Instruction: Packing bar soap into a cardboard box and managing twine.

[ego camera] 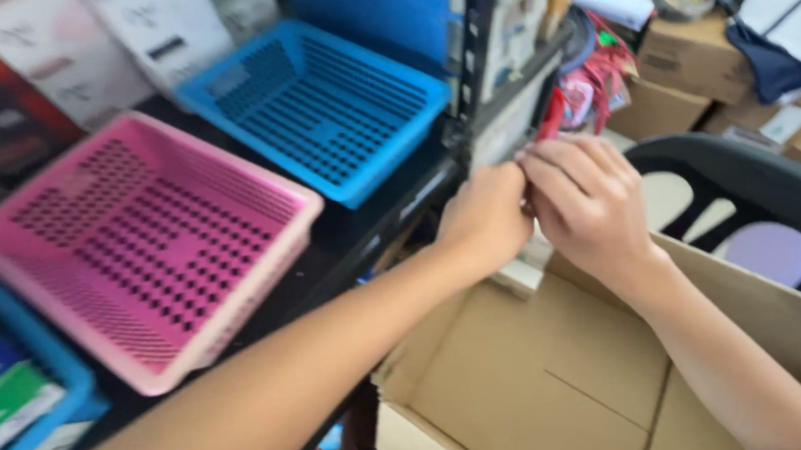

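Small item pinched between both hands, too blurred and too covered for me to name; it sits just in front of the black shelf upright point(475, 54), above the open cardboard box point(558, 373).

Left hand point(485, 218): fingers curled tight toward the right hand, knuckles up, closed on that hidden item as far as I can see. Right hand point(584, 200): fingers bent down over the same spot, touching the left hand. What exactly either one grips I cannot tell.

Just behind the hands, red packaged goods point(595, 79) hang at the shelf's edge.

On the shelf left of the hands: blue perforated basket point(319, 100), then pink perforated basket point(142, 241) nearer me, the two just beside each other.

Right of the hands, a black plastic chair back point(750, 185) rises behind the box. Brown cartons point(687, 59) stacked further back, upper right.
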